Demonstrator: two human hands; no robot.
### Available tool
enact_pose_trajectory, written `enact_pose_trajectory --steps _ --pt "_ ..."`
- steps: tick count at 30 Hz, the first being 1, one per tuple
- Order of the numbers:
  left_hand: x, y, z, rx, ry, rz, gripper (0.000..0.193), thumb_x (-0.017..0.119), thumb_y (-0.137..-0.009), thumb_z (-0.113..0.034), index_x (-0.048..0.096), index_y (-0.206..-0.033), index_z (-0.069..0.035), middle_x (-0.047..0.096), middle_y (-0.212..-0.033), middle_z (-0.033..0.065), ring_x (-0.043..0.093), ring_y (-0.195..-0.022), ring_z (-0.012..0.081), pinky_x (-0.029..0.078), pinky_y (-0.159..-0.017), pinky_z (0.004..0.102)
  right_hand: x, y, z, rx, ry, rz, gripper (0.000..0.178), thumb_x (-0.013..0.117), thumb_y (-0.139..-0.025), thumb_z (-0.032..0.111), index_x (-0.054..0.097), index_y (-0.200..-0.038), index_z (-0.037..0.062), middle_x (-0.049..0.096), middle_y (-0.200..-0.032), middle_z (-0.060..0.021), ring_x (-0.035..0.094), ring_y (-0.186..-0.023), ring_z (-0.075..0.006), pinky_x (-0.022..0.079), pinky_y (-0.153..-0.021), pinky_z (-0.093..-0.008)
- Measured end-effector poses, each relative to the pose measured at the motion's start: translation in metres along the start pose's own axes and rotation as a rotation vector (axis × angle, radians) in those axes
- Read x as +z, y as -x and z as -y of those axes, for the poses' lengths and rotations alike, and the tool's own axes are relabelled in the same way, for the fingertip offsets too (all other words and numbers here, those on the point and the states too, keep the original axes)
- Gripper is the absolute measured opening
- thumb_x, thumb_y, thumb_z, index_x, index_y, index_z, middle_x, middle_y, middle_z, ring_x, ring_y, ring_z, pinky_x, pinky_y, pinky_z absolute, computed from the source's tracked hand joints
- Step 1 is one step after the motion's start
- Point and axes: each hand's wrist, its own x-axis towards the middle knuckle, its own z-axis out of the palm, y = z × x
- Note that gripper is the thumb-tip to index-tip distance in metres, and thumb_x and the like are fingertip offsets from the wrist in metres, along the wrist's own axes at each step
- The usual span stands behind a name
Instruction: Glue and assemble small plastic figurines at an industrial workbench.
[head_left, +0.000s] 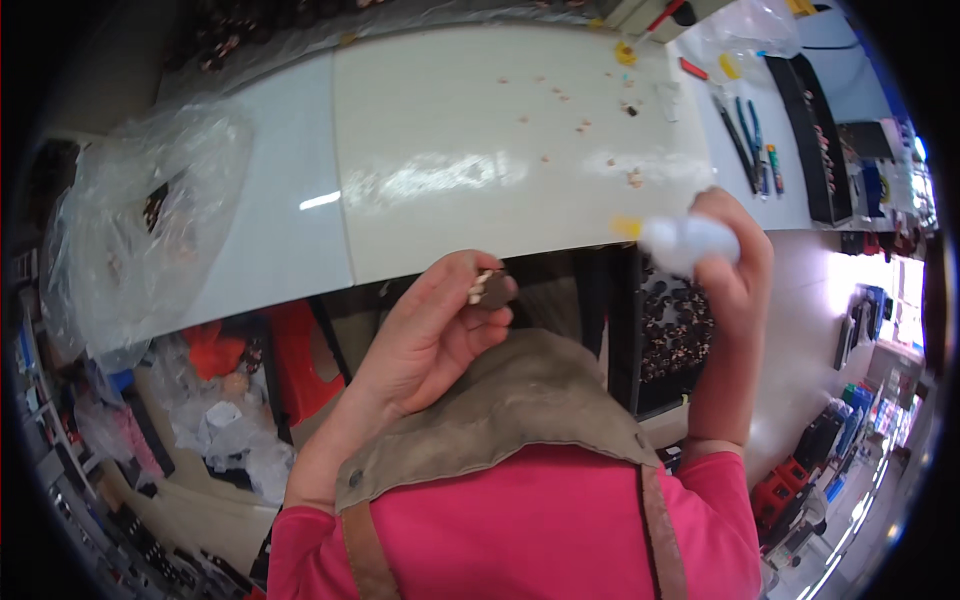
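In front of my apron, my left hand [440, 325] is closed on a small dark brown piece [494, 290] with cream-coloured bits along one side. Its exact kind is too small to make out. Out to the right, my right hand [735, 245] grips a white squeeze bottle [690, 243], blurred by motion. The bottle lies nearly level, and its yellow nozzle [627, 227] points left, above the near edge of the table. A gap separates the nozzle from the brown piece. Several tiny cream bits [634, 179] lie scattered on the pale tabletop [450, 130].
A crumpled clear plastic bag [165, 200] covers the table's left end. Pliers [742, 130], other hand tools and a long black tray [810, 140] lie at the right. Below the table's edge, a black crate [675, 335] holds many small dark pieces. An orange stool [300, 360] stands lower left.
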Motion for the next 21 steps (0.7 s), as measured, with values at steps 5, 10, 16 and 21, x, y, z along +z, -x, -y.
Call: enact_pose_trajectory --steps 5,10,16,21 --pt "0.007 -0.003 -0.005 0.112 -0.033 -0.077 0.032 0.046 -0.097 -0.027 0.048 -0.118 -0.004 0.058 -0.104 0.0093 0.06 -0.083 0.0113 0.053 -0.072 0.0235 -0.031 -0.031 -0.067 0.127 0.048 -0.37 0.031 0.056 -0.088 0.013 0.051 -0.113 -0.0037 0.061 -0.096 -0.0066 0.056 -0.089 -0.0121 0.044 -0.077 -0.0251" --pt "0.019 -0.013 -0.008 0.118 -0.079 -0.079 0.038 0.044 -0.097 -0.023 0.042 -0.129 -0.001 0.056 -0.11 0.0107 0.06 -0.085 0.0117 0.052 -0.075 0.0239 -0.059 -0.052 -0.109 0.22 0.215 -0.464 0.033 0.063 -0.086 0.017 0.05 -0.111 -0.001 0.061 -0.101 -0.0076 0.057 -0.089 -0.0116 0.045 -0.077 -0.0243" --pt "0.02 -0.028 -0.014 0.137 -0.169 -0.096 0.042 0.046 -0.096 -0.017 0.036 -0.134 -0.004 0.049 -0.118 0.0124 0.055 -0.089 0.0133 0.05 -0.079 0.0262 -0.057 -0.043 -0.115 -0.047 0.532 -0.745 0.039 0.065 -0.085 0.019 0.048 -0.115 0.0004 0.06 -0.096 -0.0081 0.056 -0.089 -0.0129 0.045 -0.08 -0.0246" --pt "0.011 -0.037 -0.014 0.194 -0.264 -0.075 0.035 0.045 -0.096 -0.018 0.042 -0.128 -0.005 0.052 -0.113 0.012 0.055 -0.089 0.0124 0.05 -0.078 0.0256 -0.023 -0.022 -0.047 -0.153 0.559 -0.431 0.02 0.062 -0.083 0.01 0.059 -0.1 0.0022 0.061 -0.093 -0.0088 0.056 -0.093 -0.0205 0.041 -0.087 -0.0321"
